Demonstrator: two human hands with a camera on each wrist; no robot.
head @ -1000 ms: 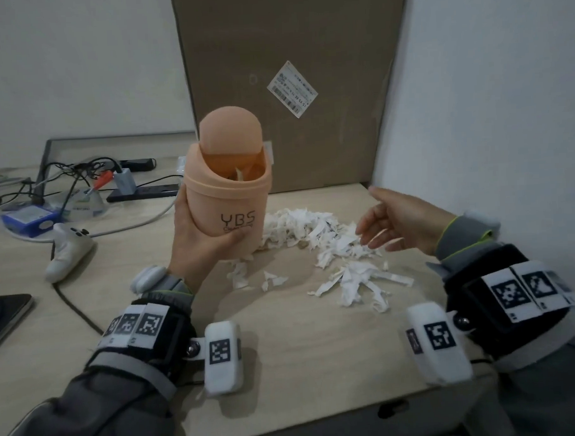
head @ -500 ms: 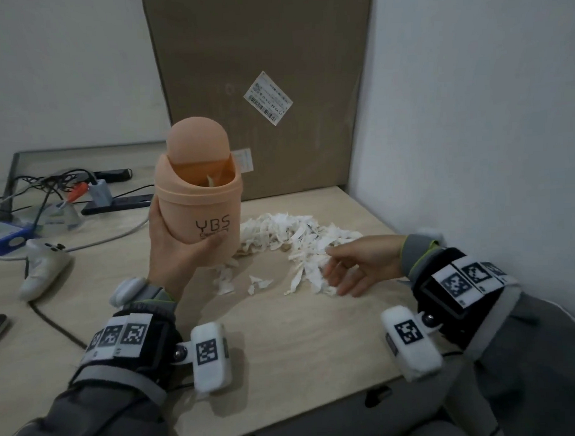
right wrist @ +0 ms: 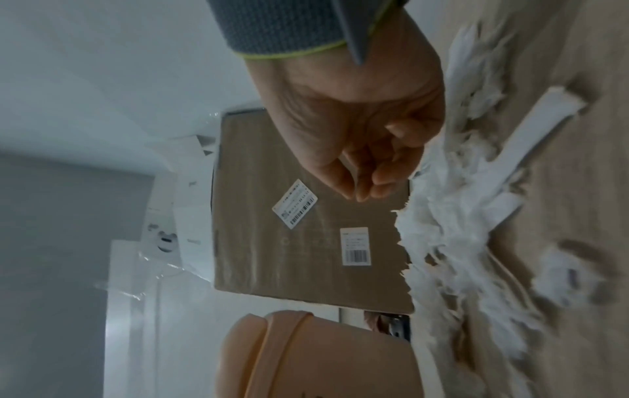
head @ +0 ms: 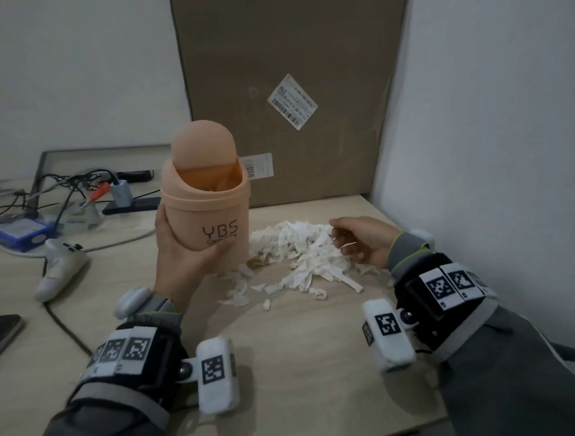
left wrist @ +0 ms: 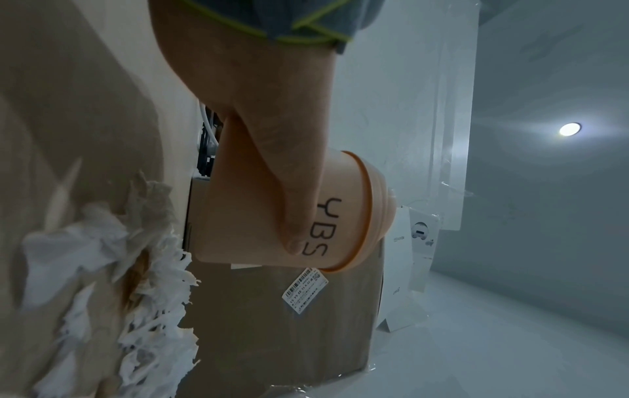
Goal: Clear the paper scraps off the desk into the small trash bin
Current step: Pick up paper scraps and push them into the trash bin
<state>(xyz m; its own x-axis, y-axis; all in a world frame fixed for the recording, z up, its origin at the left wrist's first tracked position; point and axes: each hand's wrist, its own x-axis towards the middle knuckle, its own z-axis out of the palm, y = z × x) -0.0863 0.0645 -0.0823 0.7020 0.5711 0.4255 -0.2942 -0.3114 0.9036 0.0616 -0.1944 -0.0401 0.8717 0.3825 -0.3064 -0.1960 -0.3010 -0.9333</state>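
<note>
My left hand [head: 186, 260] grips the peach swing-lid trash bin [head: 207, 221] marked YBS and holds it upright above the desk [head: 301, 349]. In the left wrist view my thumb [left wrist: 292, 175] lies across the bin [left wrist: 238, 229]. A heap of white paper scraps [head: 300, 250] lies just right of the bin, with loose strips in front of it. My right hand [head: 339, 237] hovers at the heap's right edge. In the right wrist view its fingers [right wrist: 377, 185] curl in to meet the thumb beside the scraps [right wrist: 452, 229], and I see no paper between them. The bin [right wrist: 306, 358] shows below.
A tall cardboard box [head: 290, 86] stands against the back wall behind the scraps. A white wall [head: 490, 143] closes the right side. A white game controller [head: 61, 267], cables and a blue device [head: 19, 229] lie at the left, with a phone [head: 1, 332] near the left edge.
My right hand dropped onto the heap, swept scraps toward the bin, then drew back up to the right with its fingers curled in. My left hand kept the bin raised.
</note>
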